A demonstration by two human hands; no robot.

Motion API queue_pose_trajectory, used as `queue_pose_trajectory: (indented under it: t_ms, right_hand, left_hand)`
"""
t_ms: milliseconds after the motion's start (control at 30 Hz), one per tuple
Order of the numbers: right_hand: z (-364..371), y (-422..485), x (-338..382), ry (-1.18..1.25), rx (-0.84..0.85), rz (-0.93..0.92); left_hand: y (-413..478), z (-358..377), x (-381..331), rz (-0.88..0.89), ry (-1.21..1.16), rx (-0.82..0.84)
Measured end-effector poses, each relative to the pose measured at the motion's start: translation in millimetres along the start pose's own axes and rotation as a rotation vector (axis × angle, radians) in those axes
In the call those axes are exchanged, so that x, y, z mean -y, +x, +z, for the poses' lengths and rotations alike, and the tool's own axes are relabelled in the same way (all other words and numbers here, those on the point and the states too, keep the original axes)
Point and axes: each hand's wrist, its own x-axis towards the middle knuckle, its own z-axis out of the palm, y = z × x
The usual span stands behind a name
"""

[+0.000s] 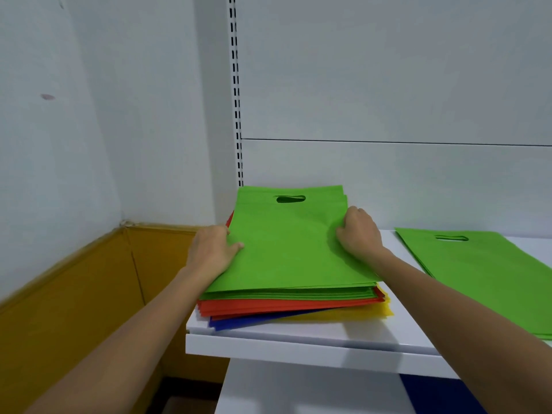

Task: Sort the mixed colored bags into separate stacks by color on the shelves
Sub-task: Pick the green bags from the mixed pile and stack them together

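So, the mixed pile [294,306] sits at the left end of the white shelf [298,345], against the back panel. Layers from the top down: green bags [286,249], red bags [283,306], one blue bag [239,322] and yellow bags [361,313] poking out at the front right.

The left hand [213,252] holds the left edge of the green bags, thumb flat on top; the other fingers curl at the edge, and I cannot tell how many layers they take. The right hand [360,234] grips the right edge, knuckles up, fingers curled in and pinching the fabric. Both hands sit about mid-length, one per side.

Key relation: the sorted green stack [484,273] lies to the right on the same shelf, near the pile but apart from it, with bare shelf between. It lies on the right hand's side, so the right hand is nearer; the left would have to cross the whole pile.

The long axis of the green bags runs front to back, with the handle cutout [290,199] at the far end. The sorted stack lies the same way, cutout far, slightly skewed.

My judgement: the step in hand is lifting the green layer off the reds and carrying it sideways to the right, no turn needed. Risk: the reds drag along.
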Motion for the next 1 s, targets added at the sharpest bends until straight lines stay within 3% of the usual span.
queue_pose_trajectory:
  t_ms: [367,567,700,1000]
  right_hand:
    - [12,-10,-7,-0.039,-0.058,0.088]
    - [11,-18,-3,-0.099,-0.126,-0.007]
    - [13,-19,-1,-0.004,-0.145,-0.100]
    - [13,-20,-7,0.176,-0.152,-0.063]
  left_hand:
    - [-20,-4,-1,0.175,0.106,-0.029]
    - [-24,-3,-6,0.156,0.129,-0.029]
    - [-23,-1,-3,0.178,0.112,-0.061]
    - [-23,3,-6,0.179,0.048,-0.069]
